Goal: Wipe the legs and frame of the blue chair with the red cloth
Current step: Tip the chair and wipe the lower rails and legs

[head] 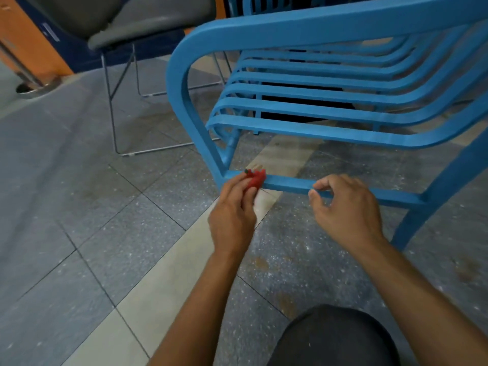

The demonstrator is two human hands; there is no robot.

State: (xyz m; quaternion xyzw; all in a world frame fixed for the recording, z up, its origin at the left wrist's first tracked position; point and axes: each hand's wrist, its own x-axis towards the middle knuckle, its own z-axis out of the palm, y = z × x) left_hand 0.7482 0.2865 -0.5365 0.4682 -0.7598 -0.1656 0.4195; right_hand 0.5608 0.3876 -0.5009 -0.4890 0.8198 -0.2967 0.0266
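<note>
The blue chair (pixel 330 107) with a slatted seat fills the upper right of the head view. Its low crossbar (pixel 287 184) runs between the front legs just above the floor. My left hand (pixel 233 210) is shut on the small red cloth (pixel 256 178), which is bunched and pressed against the crossbar close to the left leg (pixel 200 133). My right hand (pixel 346 207) hovers at the same bar further right, fingers curled and thumb and forefinger near the bar's edge, holding nothing. The right leg (pixel 433 204) slants down beside that hand.
A grey padded chair (pixel 126 25) on a thin wire frame stands at the back left. An orange and dark blue cabinet (pixel 29 40) lies behind it. The floor is grey tile with a pale strip (pixel 169 276). My dark-clothed knee (pixel 335 339) is at the bottom.
</note>
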